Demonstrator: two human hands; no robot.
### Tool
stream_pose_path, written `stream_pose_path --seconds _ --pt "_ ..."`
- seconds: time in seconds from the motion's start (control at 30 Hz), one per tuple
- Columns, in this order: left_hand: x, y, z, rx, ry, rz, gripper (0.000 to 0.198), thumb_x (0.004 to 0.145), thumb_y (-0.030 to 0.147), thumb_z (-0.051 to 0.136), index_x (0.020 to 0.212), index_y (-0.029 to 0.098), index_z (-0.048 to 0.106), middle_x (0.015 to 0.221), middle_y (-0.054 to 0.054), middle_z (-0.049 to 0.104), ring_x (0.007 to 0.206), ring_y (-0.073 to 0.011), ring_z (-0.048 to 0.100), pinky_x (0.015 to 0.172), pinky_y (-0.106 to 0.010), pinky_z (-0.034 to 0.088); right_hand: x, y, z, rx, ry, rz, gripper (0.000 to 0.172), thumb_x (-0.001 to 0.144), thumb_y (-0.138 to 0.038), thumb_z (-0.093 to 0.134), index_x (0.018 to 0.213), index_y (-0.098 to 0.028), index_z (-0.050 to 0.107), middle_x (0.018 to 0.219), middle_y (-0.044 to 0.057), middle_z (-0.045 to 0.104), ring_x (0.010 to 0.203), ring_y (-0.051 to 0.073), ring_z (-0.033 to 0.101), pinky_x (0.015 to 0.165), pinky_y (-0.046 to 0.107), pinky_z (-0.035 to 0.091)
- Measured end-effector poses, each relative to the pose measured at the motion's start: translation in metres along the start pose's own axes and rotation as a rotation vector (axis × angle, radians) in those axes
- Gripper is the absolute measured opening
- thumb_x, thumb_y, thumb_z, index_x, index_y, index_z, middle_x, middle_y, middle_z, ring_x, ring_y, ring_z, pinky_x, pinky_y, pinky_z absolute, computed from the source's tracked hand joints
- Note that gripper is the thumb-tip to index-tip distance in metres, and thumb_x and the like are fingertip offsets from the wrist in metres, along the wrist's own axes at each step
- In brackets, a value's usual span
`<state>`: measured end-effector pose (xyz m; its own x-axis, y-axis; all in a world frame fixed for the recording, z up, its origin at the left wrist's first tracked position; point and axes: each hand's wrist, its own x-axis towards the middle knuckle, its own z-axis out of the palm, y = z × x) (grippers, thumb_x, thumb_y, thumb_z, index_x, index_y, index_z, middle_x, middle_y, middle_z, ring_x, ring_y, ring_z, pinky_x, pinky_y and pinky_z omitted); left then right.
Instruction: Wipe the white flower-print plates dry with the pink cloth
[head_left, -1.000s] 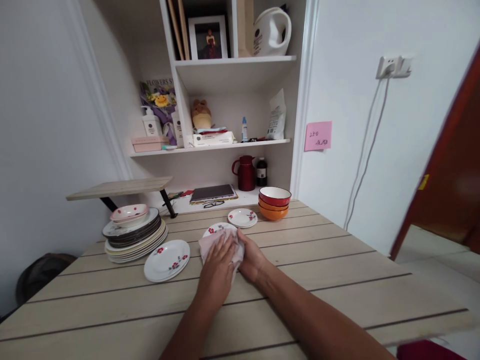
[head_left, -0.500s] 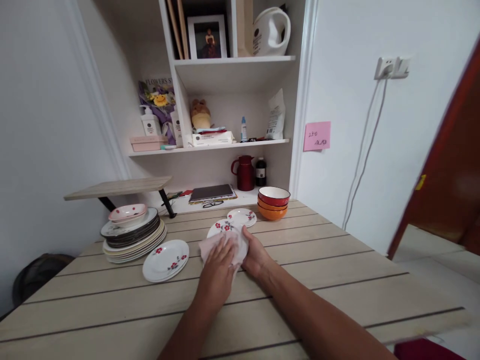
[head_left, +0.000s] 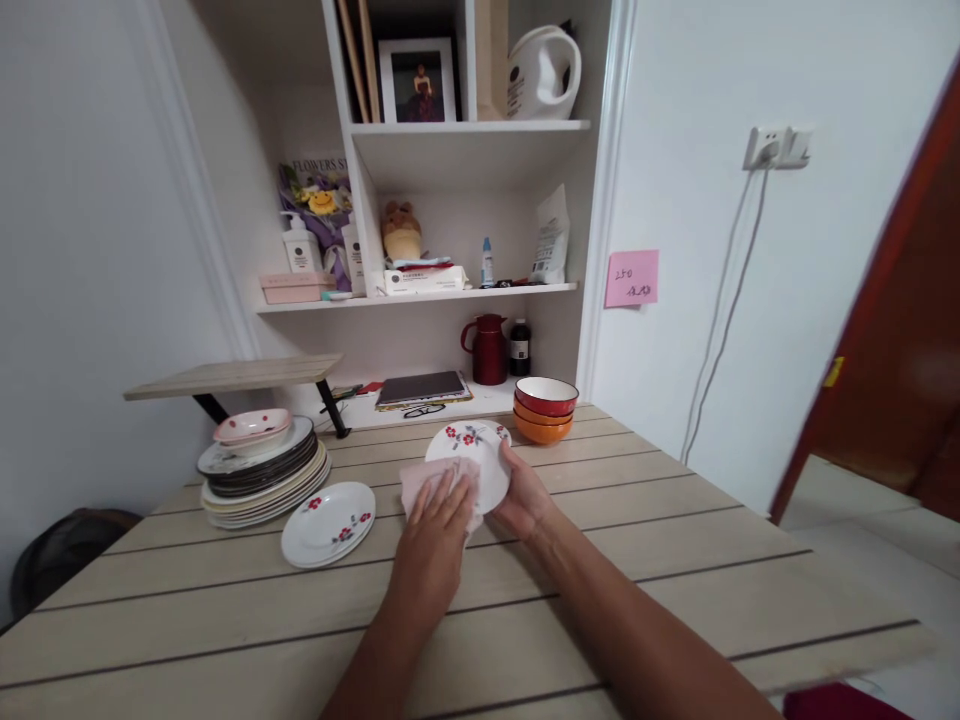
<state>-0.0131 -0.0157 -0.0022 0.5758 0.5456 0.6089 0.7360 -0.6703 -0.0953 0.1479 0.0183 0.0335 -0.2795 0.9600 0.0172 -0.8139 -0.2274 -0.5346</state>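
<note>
A white plate with red flowers (head_left: 491, 470) is tilted up in front of me, gripped at its right edge by my right hand (head_left: 525, 497). The thumb lies at the rim and the fingers pass behind, mostly hidden. My left hand (head_left: 433, 530) presses a pale pink cloth (head_left: 416, 478) against the plate's lower left face, fingers laid along the cloth. Behind the held plate, the edge of another flowered plate (head_left: 505, 431) shows on the table. Left of my hands lie a couple of stacked flowered plates (head_left: 319, 530).
A tall stack of plates (head_left: 315, 480) topped by a pink-rimmed bowl (head_left: 251, 428) stands far left, by a small raised wooden shelf (head_left: 232, 375). Stacked red and orange bowls (head_left: 544, 430) sit at the back right. Behind are a laptop (head_left: 421, 387), glasses (head_left: 424, 410) and a red jug (head_left: 489, 350).
The held plate has come up and tilted more toward me, now covering most of the plate behind it. The cloth has slid to its lower left, baring more of its face.
</note>
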Motion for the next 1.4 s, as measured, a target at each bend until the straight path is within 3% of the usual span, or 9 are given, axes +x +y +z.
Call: stream_pose_path --seconds 0.23,0.37,0.57,0.73,0.9,1.07,1.2,1.3,1.4 --pt "-0.001 -0.011 -0.001 -0.019 0.039 -0.052 0.047 0.093 0.02 0.042 0.141 0.018 0.042 0.147 -0.009 0.045 0.141 -0.0256 0.032 0.112 -0.05 0.034 0.002 0.014 -0.01 -0.09 -0.026 0.106 0.058 0.092 -0.055 0.042 0.126 -0.01 0.057 0.115 0.015 0.069 0.105 0.025 0.065 0.099 0.04 0.043" --pt "0.001 -0.011 0.002 -0.068 0.105 -0.081 0.047 0.093 0.018 0.04 0.14 0.016 0.043 0.147 -0.011 0.044 0.142 -0.0249 0.03 0.113 -0.05 0.033 -0.006 0.033 0.001 -0.129 0.01 0.202 0.052 0.093 -0.052 0.044 0.121 -0.012 0.06 0.113 0.013 0.07 0.101 0.023 0.067 0.098 0.039 0.045" --pt "0.002 -0.015 0.001 -0.124 0.237 -0.172 0.048 0.093 0.018 0.037 0.142 0.017 0.04 0.148 -0.011 0.043 0.142 -0.0245 0.028 0.114 -0.053 0.032 -0.014 0.061 0.019 -0.095 -0.075 0.272 0.047 0.092 -0.047 0.051 0.122 -0.011 0.06 0.12 0.012 0.067 0.112 0.02 0.062 0.103 0.033 0.041" --pt "0.003 -0.002 0.0 -0.206 0.067 -0.047 0.045 0.094 0.022 0.039 0.138 0.017 0.046 0.147 -0.01 0.044 0.141 -0.0218 0.032 0.114 -0.049 0.034 -0.006 0.039 0.009 -0.007 0.041 0.185 0.047 0.095 -0.048 0.042 0.114 -0.009 0.061 0.105 0.013 0.072 0.1 0.02 0.067 0.1 0.034 0.043" --pt "0.004 0.012 -0.004 -0.235 -0.063 0.049 0.041 0.095 0.027 0.042 0.134 0.021 0.05 0.144 -0.008 0.049 0.14 -0.0202 0.034 0.114 -0.048 0.034 -0.005 0.012 -0.001 -0.038 0.055 0.151 0.062 0.092 -0.06 0.036 0.112 -0.007 0.062 0.096 0.015 0.074 0.094 0.024 0.069 0.098 0.039 0.045" --pt "0.003 0.004 -0.009 -0.179 -0.055 0.035 0.042 0.094 0.026 0.043 0.135 0.02 0.049 0.144 -0.009 0.049 0.14 -0.0205 0.035 0.114 -0.048 0.033 -0.005 0.029 -0.001 -0.096 0.047 0.239 0.055 0.091 -0.055 0.044 0.108 -0.007 0.064 0.095 0.015 0.073 0.093 0.024 0.069 0.096 0.038 0.046" --pt "0.004 -0.01 -0.012 -0.047 0.038 -0.128 0.042 0.094 0.021 0.039 0.133 0.016 0.052 0.145 -0.011 0.047 0.139 -0.0251 0.035 0.114 -0.054 0.03 -0.005 0.044 0.009 -0.054 0.043 0.191 0.047 0.095 -0.048 0.042 0.115 -0.012 0.063 0.101 0.011 0.074 0.096 0.021 0.068 0.097 0.036 0.045" --pt "0.001 -0.015 -0.009 0.009 0.091 -0.207 0.04 0.094 0.021 0.038 0.13 0.013 0.054 0.143 -0.013 0.048 0.137 -0.0273 0.038 0.113 -0.054 0.032 -0.003 0.039 0.01 -0.025 0.055 0.146 0.048 0.095 -0.049 0.04 0.121 -0.013 0.06 0.105 0.01 0.073 0.099 0.021 0.068 0.097 0.037 0.046" --pt "-0.003 -0.011 -0.001 -0.019 0.068 -0.149 0.039 0.093 0.022 0.041 0.127 0.013 0.057 0.139 -0.013 0.053 0.134 -0.0275 0.043 0.11 -0.052 0.038 -0.001 0.027 0.003 -0.006 0.062 0.045 0.049 0.094 -0.049 0.041 0.122 -0.013 0.059 0.104 0.01 0.073 0.1 0.023 0.067 0.097 0.038 0.046"
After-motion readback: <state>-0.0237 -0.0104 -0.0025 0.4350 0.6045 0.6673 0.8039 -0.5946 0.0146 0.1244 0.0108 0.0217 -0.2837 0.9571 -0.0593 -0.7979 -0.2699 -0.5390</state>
